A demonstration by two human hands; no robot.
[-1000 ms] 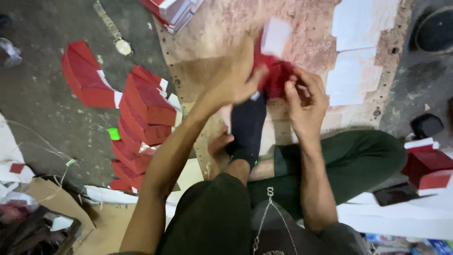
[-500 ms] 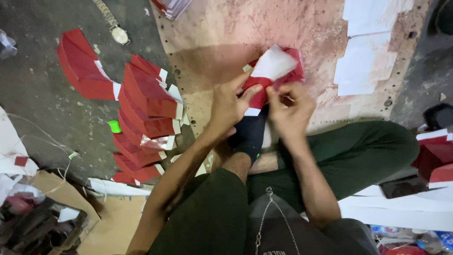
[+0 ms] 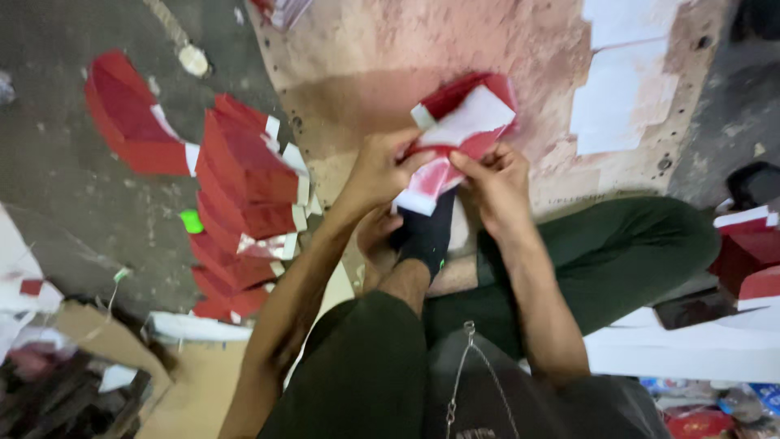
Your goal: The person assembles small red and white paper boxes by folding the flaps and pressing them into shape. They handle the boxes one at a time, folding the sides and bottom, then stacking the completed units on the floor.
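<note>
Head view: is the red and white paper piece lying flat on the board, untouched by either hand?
No, the left hand and right hand both grip the red and white paper piece above the board.

dim warm light, motion blur, soft edges

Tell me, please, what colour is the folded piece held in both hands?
The folded card piece is red with white panels, seen best in the head view.
</note>
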